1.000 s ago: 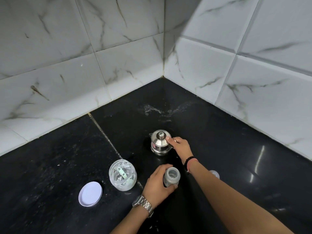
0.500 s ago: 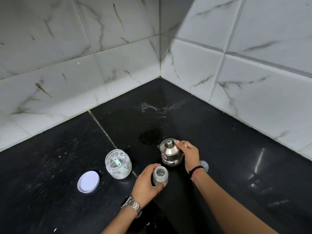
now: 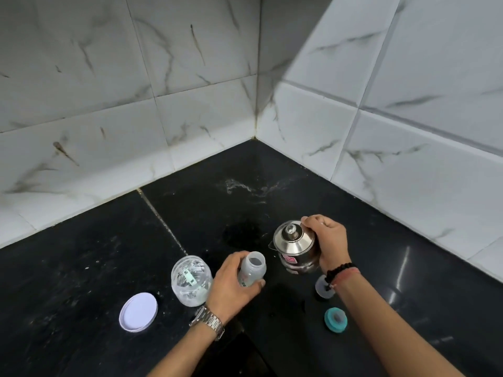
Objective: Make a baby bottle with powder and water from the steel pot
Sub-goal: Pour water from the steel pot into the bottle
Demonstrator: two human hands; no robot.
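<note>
Open translucent baby bottle (image 3: 251,269) was held tilted toward lidded steel pot (image 3: 295,247), which was gripped just beside it.

Nothing here can be read. The steel pot (image 3: 295,247) in my right grip (image 3: 328,242) bears a pink sticker, its print too blurred. The baby bottle (image 3: 251,270) in my left grip (image 3: 234,284) shows greenish markings, equally illegible.
</note>
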